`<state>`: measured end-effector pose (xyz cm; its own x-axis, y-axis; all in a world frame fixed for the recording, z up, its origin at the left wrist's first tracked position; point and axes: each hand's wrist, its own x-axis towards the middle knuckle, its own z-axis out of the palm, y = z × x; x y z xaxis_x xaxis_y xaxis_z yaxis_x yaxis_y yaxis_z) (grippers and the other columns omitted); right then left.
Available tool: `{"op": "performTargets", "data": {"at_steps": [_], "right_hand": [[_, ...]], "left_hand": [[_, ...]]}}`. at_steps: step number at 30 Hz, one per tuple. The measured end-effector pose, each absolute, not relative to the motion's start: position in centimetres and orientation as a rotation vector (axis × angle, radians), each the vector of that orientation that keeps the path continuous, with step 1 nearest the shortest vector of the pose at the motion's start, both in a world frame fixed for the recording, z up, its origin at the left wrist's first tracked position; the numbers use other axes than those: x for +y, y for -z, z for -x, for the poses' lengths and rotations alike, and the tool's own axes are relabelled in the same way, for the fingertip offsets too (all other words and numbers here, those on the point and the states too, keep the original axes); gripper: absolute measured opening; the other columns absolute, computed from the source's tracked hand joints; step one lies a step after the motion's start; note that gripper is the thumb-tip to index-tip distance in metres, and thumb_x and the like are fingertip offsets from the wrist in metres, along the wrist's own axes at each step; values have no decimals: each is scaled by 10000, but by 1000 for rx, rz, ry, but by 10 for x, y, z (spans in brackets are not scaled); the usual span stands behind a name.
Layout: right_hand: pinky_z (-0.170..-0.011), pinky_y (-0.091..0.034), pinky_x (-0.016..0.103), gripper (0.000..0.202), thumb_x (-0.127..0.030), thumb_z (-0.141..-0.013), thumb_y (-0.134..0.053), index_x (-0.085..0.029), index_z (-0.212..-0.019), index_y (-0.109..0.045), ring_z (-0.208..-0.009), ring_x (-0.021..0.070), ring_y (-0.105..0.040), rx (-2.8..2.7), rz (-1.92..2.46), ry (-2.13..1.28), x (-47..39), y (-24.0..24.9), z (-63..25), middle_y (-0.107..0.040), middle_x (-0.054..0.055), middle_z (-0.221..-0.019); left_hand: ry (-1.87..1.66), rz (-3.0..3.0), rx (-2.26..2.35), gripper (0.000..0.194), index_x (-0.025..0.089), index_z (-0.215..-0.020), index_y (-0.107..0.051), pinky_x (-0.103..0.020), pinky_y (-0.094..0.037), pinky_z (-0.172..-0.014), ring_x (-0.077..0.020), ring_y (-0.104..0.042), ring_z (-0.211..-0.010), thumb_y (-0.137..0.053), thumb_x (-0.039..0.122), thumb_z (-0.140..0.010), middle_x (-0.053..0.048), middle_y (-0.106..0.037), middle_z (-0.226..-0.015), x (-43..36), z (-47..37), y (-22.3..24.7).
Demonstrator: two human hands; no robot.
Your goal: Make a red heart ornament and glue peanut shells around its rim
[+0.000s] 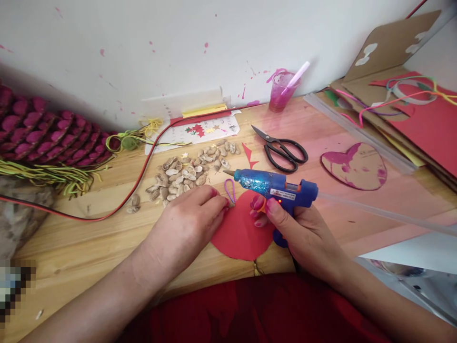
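My right hand (303, 228) is wrapped round the handle of a blue glue gun (271, 183), whose nozzle points left above the table. Beneath it lies a red paper piece (243, 231) with rounded edges, a small yellowish tassel (257, 269) at its bottom and a purple loop (230, 190) at its top. My left hand (193, 219) has its fingers pressed together at the upper left edge of the red paper, beside the loop; what the fingertips hold is hidden. Peanut shells (178, 178) are heaped just beyond my left hand.
Black-handled scissors (285, 152), a stained cardboard heart (355, 166) and a pink-stained cup (282, 93) stand or lie beyond the glue gun. A red-black cable (143, 176) crosses the left side. Cardboard and red sheets (424, 124) lie right; a pink bumpy object (46, 128) is left.
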<state>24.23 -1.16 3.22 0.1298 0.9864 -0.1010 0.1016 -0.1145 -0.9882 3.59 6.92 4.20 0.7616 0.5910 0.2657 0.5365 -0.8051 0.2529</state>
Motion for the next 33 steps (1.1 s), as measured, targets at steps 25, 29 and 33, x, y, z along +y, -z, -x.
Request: {"op": "performTargets", "data": {"at_steps": [25,29,33], "right_hand": [[-668,-562,288,361,-547,-923,-573,-237,-777,-686,-744,187,-671,-1142,1435,-1140,-11,-36,-240,-726,27,-802],[-647,-546,284,358,-547,-926,-569,-238,-799,-696,-738,184,-655,-1148,1449,-1134,-11,-36,-240,-719,29,-806],[-652,-534,279,339,-539,-934,-564,-240,-858,-706,-741,179,-646,-1166,1449,-1123,-11,-35,-240,-713,24,-811]], "left_hand": [[-458,-2828,892,165,177,-937,-684,-270,-485,-696,-153,-612,-786,-522,173,-968,-44,-656,-861,67,-36,-43],[-401,-2825,899,191,180,-950,-674,-274,-474,-679,-159,-601,-780,-485,171,-978,-44,-651,-874,66,-34,-41],[-379,-2860,877,215,172,-968,-668,-297,-470,-661,-185,-589,-784,-454,156,-982,-56,-644,-887,65,-34,-40]]}}
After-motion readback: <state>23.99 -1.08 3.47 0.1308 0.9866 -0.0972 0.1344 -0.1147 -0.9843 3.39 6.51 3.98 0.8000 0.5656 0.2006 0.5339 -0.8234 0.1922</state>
